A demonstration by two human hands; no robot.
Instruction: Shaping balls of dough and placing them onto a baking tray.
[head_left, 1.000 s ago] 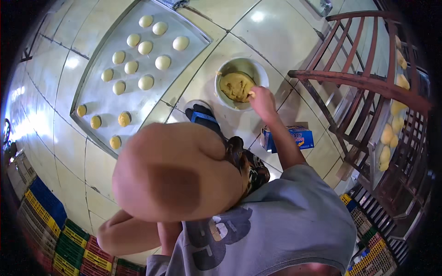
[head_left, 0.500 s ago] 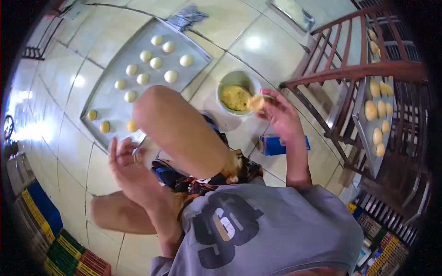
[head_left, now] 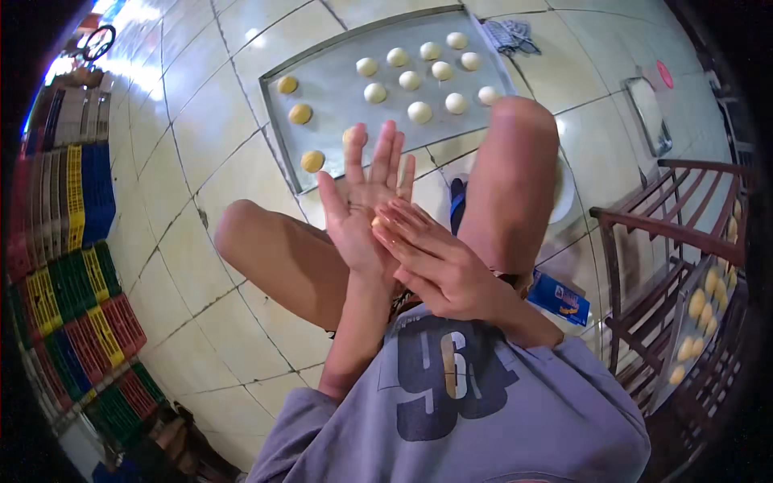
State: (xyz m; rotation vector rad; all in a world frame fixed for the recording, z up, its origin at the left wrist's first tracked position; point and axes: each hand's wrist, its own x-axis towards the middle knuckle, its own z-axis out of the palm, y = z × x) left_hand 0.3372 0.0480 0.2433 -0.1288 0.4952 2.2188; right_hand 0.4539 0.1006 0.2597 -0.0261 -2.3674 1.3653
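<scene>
My left hand (head_left: pixel 362 197) is turned palm up in front of me, its fingers spread and stretched out. Across the lower palm lies my right hand (head_left: pixel 435 262), fingers close together and smeared with something yellow. A small bit of yellow dough (head_left: pixel 377 221) peeks out at its fingertips; the rest is hidden beneath them. Just beyond my hands is a large metal tray (head_left: pixel 322 64) on the floor. Several yellow dough balls (head_left: pixel 299 113) sit at its left end, one partly behind my left fingers. Several white dough balls (head_left: pixel 419 112) fill its middle and right.
My raised right knee covers most of a white bowl (head_left: pixel 564 189). Beside my right arm lies a blue box (head_left: pixel 557 299). A brown rack (head_left: pixel 668 225) holding a tray of buns (head_left: pixel 699 306) stands at right. Coloured crates (head_left: pixel 80 322) are stacked at left; a cloth (head_left: pixel 511 36) lies behind the tray.
My right hand has left the bowl with its yellow lump and come onto my left palm. The left hand has moved to the middle and turned up. The view has swung left.
</scene>
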